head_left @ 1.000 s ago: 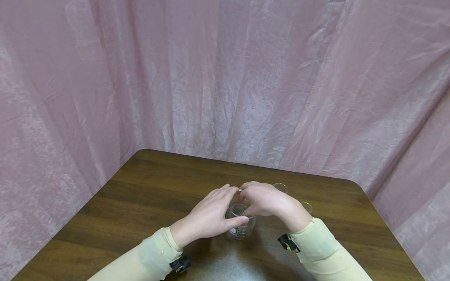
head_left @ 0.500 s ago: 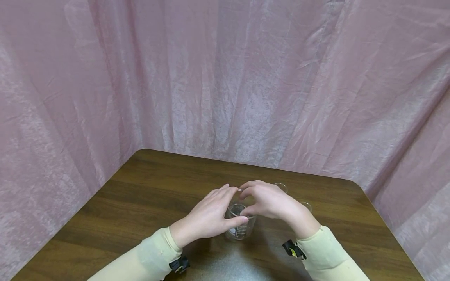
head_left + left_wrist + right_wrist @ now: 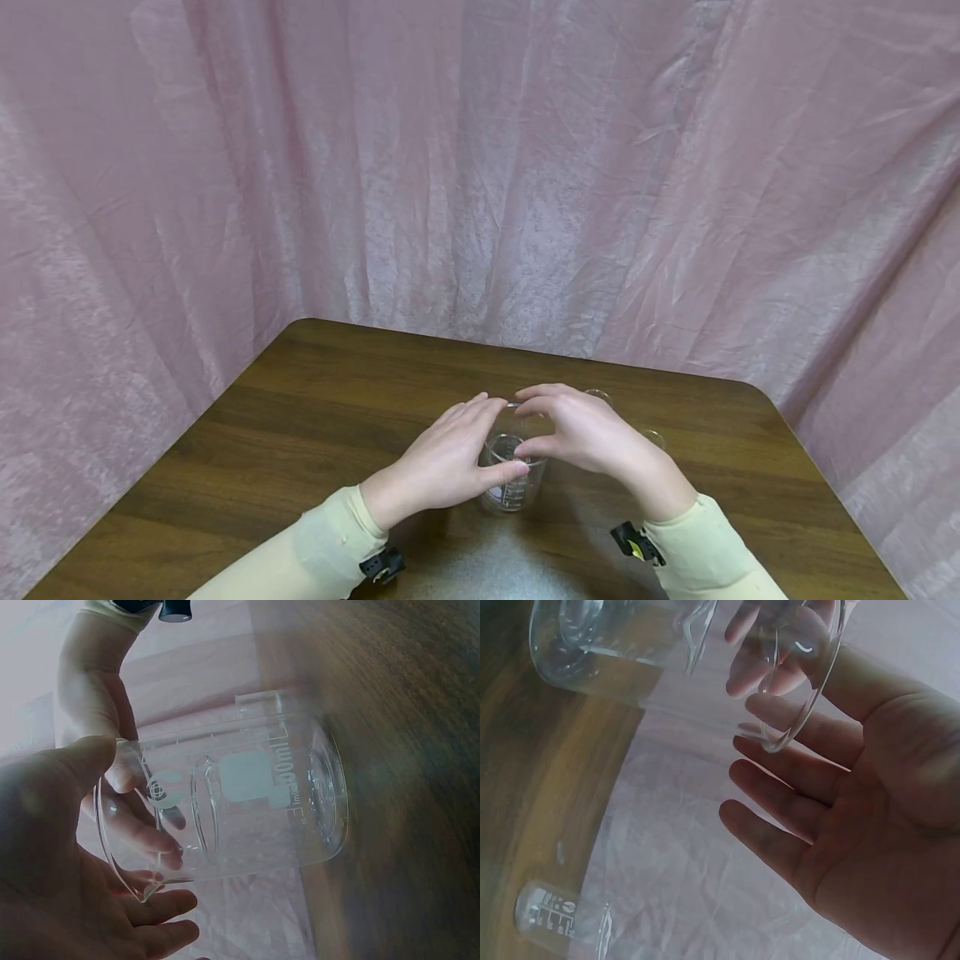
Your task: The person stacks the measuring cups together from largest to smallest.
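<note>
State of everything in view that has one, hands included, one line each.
Large glass beaker: upright, no liquid visible
Smaller glass beaker: nested inside the large one, no liquid visible
Left hand: thumb and fingers around the large beaker's rim
Right hand: fingers apart at the rim, contact unclear
Two other glass vessels: partly hidden; one, a beaker, stands upright

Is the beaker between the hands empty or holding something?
Not empty: a smaller beaker shows inside the large beaker in both wrist views.

- I see left hand (image 3: pixel 450 462) gripping graduated glass beaker (image 3: pixel 512 493) by its rim.
- Right hand (image 3: pixel 585 429): beside rim, contact unclear.
- Wooden table (image 3: pixel 360 392); pink curtain (image 3: pixel 480 167) beyond.
</note>
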Tool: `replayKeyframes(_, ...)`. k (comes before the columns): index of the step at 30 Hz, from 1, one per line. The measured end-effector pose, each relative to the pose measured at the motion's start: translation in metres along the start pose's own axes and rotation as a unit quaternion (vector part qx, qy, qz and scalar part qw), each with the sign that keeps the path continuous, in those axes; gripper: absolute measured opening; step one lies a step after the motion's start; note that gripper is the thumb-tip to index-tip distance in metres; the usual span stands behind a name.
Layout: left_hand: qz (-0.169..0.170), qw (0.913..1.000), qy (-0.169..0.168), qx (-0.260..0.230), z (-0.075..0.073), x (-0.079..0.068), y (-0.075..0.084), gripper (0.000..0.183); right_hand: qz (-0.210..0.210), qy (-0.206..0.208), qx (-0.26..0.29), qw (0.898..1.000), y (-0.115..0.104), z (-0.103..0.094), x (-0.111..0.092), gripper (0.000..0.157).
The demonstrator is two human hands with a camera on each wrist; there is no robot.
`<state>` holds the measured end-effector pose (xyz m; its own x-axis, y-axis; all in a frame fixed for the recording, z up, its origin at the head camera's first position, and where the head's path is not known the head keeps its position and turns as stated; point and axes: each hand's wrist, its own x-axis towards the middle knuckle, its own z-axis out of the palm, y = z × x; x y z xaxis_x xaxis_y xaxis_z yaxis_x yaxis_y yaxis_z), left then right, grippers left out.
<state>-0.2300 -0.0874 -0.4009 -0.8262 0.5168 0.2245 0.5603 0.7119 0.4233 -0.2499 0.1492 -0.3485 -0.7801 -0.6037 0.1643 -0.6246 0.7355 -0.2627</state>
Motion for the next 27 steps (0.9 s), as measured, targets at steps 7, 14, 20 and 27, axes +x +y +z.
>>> replayKeyframes(7, 0.004, 1.0000, 0.003, 0.001, 0.000, 0.000, 0.000, 0.092, 0.011, 0.033, 0.017, 0.999, 0.003, 0.000, -0.009, 0.050)
replayKeyframes(14, 0.014, 0.9998, 0.012, -0.002, 0.001, 0.001, -0.001, 0.086, 0.015, 0.075, 0.028, 0.997, 0.013, -0.002, -0.021, 0.060)
replayKeyframes(20, 0.012, 0.9999, 0.011, -0.003, 0.000, 0.001, 0.000, 0.087, 0.035, 0.100, 0.039, 0.994, 0.022, -0.002, -0.028, 0.070)
replayKeyframes(27, 0.008, 1.0000, 0.006, 0.000, -0.001, 0.001, 0.002, 0.092, 0.045, 0.107, 0.033, 0.993, 0.031, -0.003, -0.033, 0.075)
